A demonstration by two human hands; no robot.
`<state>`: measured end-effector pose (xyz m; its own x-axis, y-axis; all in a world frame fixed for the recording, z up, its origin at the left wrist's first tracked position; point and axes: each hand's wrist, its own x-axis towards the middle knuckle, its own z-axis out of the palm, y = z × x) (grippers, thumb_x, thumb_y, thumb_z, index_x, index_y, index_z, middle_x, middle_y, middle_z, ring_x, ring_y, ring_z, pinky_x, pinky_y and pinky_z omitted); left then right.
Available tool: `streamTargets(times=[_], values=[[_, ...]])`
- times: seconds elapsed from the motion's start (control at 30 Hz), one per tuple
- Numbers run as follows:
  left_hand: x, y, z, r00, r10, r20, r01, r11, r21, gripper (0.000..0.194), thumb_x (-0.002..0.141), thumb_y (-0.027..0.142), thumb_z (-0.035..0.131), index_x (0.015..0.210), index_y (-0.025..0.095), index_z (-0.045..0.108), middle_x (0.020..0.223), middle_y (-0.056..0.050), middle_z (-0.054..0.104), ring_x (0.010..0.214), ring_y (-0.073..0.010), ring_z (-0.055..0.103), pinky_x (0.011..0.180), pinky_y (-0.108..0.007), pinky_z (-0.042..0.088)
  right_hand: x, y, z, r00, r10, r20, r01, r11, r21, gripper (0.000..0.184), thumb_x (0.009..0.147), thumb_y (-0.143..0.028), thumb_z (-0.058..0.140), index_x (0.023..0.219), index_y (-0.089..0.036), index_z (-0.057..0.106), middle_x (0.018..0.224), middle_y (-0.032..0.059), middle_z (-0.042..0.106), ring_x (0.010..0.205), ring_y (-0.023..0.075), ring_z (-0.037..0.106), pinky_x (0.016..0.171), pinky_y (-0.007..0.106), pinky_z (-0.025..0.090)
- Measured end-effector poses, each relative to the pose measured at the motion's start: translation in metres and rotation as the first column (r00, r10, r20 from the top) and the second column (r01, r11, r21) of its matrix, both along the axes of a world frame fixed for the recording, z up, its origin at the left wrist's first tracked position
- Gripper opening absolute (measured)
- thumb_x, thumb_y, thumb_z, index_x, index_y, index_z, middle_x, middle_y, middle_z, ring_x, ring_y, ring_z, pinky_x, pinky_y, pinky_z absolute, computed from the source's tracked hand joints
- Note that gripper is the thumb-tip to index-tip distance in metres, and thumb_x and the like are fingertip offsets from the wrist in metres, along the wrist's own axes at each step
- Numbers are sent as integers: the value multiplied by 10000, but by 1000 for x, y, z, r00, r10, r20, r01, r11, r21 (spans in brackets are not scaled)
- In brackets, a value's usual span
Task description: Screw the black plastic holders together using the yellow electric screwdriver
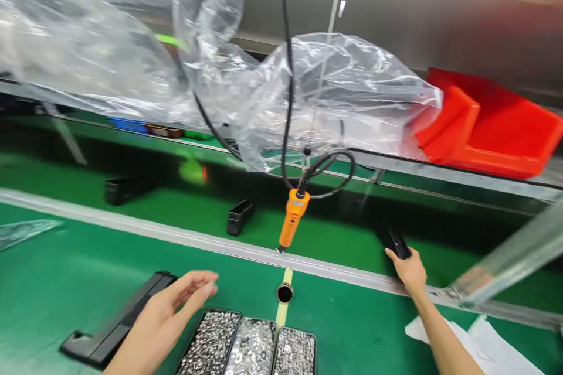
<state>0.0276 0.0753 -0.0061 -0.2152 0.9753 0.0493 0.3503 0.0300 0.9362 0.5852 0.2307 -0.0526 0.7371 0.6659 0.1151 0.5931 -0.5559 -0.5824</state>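
My right hand (412, 272) reaches over the metal rail at the right and grips a small black plastic part (397, 244) on the green surface behind it. At the left, my left hand (169, 313) hovers with its fingers extended and nothing visible in them. Beside and partly behind that hand lies a long black plastic part (118, 322) with a bent end. Several small metal pieces fill a tray (211, 343) near my left hand. Washers lie in the middle tray (250, 347), and more small metal pieces fill the right tray (295, 353).
An orange electric screwdriver (294, 220) hangs on a cable in the middle. A metal rail (197, 238) crosses the bench. Clear plastic bags (343, 94) and a red bin (497, 123) sit on the shelf above. White paper (488, 345) lies at right, a black block (240, 218) behind the rail.
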Motion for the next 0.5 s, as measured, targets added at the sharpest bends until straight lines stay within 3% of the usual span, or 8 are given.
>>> streamTargets(times=[0.1,0.3,0.37,0.5], values=[[-20,46,-4,994,17,-110,-6,994,106,590,811,714,606,1077,197,700,1049,-116,756,1011,-313,727,926,-429,588,5,1,4,998,58,14,-58,998,35,834,805,-628,713,1431,-109,529,1243,244,687,1159,433,663,968,559,535],[-18,139,-20,961,188,-203,-166,979,117,888,729,630,730,1395,94,488,1364,-251,570,1248,-399,601,1027,-527,506,-7,-28,24,975,146,167,-175,970,172,1002,723,-761,585,1400,-23,545,1292,351,598,1277,561,527,987,720,438],[-11,163,-22,951,222,-213,-204,973,105,977,708,566,788,1456,54,424,1431,-288,505,1340,-423,523,1102,-538,439,-26,-47,33,942,232,241,-284,935,210,951,762,-789,509,1373,-63,575,1270,309,613,1266,520,540,997,702,443],[7,198,-25,949,267,-168,-260,964,63,1022,691,442,877,1510,85,379,1493,-251,475,1427,-400,431,1191,-507,333,-98,-108,46,804,521,286,-578,797,174,577,925,-675,473,1236,-230,668,1132,107,711,967,263,694,914,419,568]])
